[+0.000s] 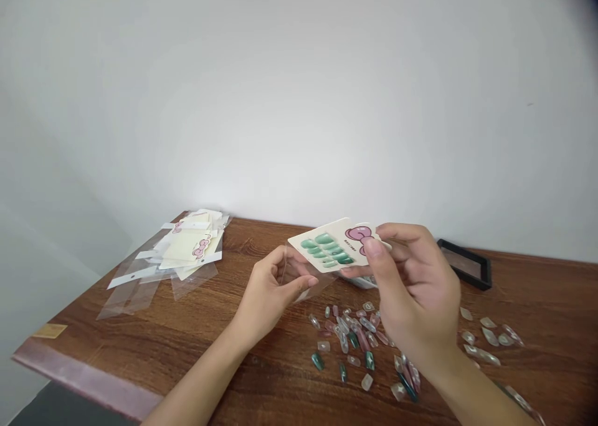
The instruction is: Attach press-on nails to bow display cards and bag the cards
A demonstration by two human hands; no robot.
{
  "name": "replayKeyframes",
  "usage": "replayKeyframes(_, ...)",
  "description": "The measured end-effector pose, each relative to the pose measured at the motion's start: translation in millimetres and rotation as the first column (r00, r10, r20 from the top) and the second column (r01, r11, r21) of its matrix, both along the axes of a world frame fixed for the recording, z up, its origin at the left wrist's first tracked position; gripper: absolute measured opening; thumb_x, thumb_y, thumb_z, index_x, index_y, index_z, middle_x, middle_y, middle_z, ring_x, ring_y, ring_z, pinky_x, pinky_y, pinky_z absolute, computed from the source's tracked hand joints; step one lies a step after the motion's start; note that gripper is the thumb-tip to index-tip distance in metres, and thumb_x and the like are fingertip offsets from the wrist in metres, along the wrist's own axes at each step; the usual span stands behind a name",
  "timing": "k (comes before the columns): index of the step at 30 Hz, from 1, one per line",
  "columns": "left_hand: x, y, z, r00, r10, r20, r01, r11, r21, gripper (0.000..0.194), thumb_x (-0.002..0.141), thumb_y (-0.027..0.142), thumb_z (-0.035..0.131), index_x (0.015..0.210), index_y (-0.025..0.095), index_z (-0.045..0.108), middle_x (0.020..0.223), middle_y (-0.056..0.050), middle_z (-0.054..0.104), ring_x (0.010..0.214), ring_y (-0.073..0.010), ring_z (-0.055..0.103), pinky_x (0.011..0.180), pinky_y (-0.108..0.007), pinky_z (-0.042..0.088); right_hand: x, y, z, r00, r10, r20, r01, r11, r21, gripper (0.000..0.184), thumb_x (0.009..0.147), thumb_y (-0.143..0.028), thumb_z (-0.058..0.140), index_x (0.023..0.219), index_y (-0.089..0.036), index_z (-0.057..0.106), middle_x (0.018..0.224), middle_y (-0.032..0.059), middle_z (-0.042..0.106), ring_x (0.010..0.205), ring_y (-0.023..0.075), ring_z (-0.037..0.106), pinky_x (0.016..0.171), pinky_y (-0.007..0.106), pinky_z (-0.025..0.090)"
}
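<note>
A cream card point(339, 228) with a pink bow print carries rows of green press-on nails point(327, 250). My right hand point(415, 283) pinches its bow end between thumb and fingers, holding it tilted above the table. My left hand point(273, 292) is closed on a clear plastic bag point(308, 287), thumb against fingers, just beside the card's left corner. Whether that corner is inside the bag's mouth I cannot tell. Below the hands, loose press-on nails point(352, 337) in green, pink and clear lie scattered on the wooden table point(280, 376).
Cream bow cards point(189, 245) and clear bags point(128, 298) are piled at the back left of the table. A black-framed case point(467, 264) lies behind my right hand. More clear nails point(486, 345) lie at the right. A white wall point(299, 102) stands behind the table.
</note>
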State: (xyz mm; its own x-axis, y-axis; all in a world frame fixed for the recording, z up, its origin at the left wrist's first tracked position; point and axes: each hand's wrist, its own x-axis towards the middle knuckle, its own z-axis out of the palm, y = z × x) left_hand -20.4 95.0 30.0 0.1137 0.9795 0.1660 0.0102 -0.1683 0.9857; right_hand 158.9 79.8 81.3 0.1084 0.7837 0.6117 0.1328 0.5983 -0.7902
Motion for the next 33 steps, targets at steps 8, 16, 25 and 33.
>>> replayKeyframes(8,0.0,0.1,1.6,0.998,0.036,-0.048,-0.033,0.998,0.045,0.016,0.082,0.025,0.078,0.089,0.02,0.064,0.082,0.002,0.068,0.075,-0.0126,0.058,0.075,-0.027,0.046,-1.3,1.6,4.7,0.994,0.043,0.103,-0.049,0.997,0.055,0.009,0.097,-0.032,0.061,0.097,-0.025,0.068,0.088,0.0036,0.076,0.07,0.0196,0.074,0.055,0.032,0.066)
replayKeyframes(16,-0.7,-1.0,2.9,0.997,0.048,-0.054,-0.044,0.996,0.078,0.018,0.082,0.025,0.079,0.091,0.021,0.064,0.082,0.002,0.069,0.075,-0.0127,0.059,0.073,-0.027,0.047,-0.5,14.7,6.4,0.993,0.088,0.072,-0.085,0.995,-0.043,0.007,0.096,-0.032,0.064,0.097,-0.026,0.067,0.09,0.0015,0.075,0.074,0.0177,0.075,0.062,0.029,0.065)
replayKeyframes(25,0.9,-1.1,0.4,0.997,0.064,-0.043,-0.06,0.994,0.09,0.021,0.081,0.025,0.08,0.096,0.022,0.066,0.083,0.001,0.071,0.077,-0.0138,0.065,0.075,-0.028,0.052,4.7,23.0,1.0,0.987,0.108,0.117,-0.103,0.994,-0.048,0.012,0.098,-0.035,0.062,0.1,-0.025,0.068,0.094,0.002,0.073,0.079,0.017,0.071,0.064,0.029,0.065)
replayKeyframes(33,2.5,-1.9,-0.1,0.996,0.077,-0.035,-0.072,0.99,0.117,0.022,0.08,0.025,0.081,0.098,0.021,0.069,0.085,0.0,0.073,0.077,-0.0142,0.065,0.076,-0.028,0.052,6.7,24.2,4.8,0.974,0.167,0.153,-0.157,0.985,-0.077,0.013,0.096,-0.037,0.064,0.101,-0.026,0.069,0.09,0.0007,0.073,0.071,0.0159,0.072,0.065,0.029,0.065)
